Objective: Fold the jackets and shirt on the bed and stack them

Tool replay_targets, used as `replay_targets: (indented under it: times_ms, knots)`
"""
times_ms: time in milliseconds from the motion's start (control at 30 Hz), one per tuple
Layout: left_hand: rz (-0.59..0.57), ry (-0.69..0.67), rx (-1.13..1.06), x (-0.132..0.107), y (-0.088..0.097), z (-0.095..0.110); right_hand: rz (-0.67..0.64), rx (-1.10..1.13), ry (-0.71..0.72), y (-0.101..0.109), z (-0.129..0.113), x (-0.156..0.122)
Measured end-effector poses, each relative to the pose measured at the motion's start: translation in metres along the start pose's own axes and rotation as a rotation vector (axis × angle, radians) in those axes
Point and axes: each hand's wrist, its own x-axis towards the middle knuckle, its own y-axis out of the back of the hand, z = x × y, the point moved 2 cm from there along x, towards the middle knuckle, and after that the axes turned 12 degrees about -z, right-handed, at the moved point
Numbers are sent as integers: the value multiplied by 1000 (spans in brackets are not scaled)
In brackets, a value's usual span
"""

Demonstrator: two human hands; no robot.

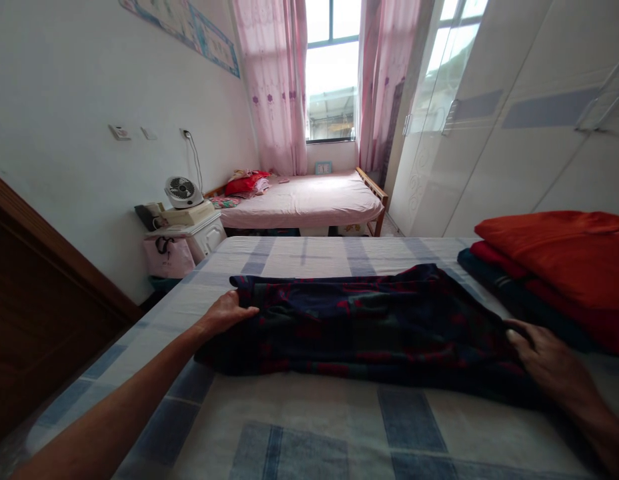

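A dark plaid garment point(354, 327) in navy, green and red lies stretched sideways across the bed point(309, 427), partly folded over. Its exact kind cannot be made out. At its left end, my left hand point(227, 315) grips the cloth, thumb on top and fingers hidden behind the edge. On the right, my right hand point(544, 357) is closed on the other end, with the fingers curled into the fabric. Beyond that hand sits a stack of folded clothes, an orange one point(559, 253) on top, with red and dark green ones under it.
The bed has a blue and white checked sheet. Behind it stands a smaller bed point(314, 197) with a pink sheet. A white fan point(183, 192) rests on a bedside cabinet point(209, 240) beside a pink bag point(169, 258). A white wardrobe point(489, 153) lines the right side.
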Motion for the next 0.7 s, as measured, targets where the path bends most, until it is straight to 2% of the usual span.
replay_targets:
  times_ms: [133, 267, 367, 433, 500, 600, 667, 700]
  knots:
    - [-75, -42, -203, -11, -5, 15, 13, -11, -12, 2, -10, -4]
    - [-3, 55, -468, -18, -3, 33, 34, -25, 1, 4, -20, -9]
    - [29, 39, -504, -20, -7, 65, 67, -14, 26, 4, -24, -11]
    - [22, -44, -507, -19, -15, 98, 92, 1, 45, 3, -26, -12]
    - [6, -161, -483, -15, -32, 137, 113, 7, 55, 2, -28, -13]
    - [-52, -319, -433, -3, -72, 198, 125, 6, 60, 2, -31, -14]
    - [-164, -437, -435, 4, -106, 232, 126, 10, 63, 3, -32, -15]
    - [-282, -476, -414, 7, -125, 246, 126, 16, 62, 4, -33, -16]
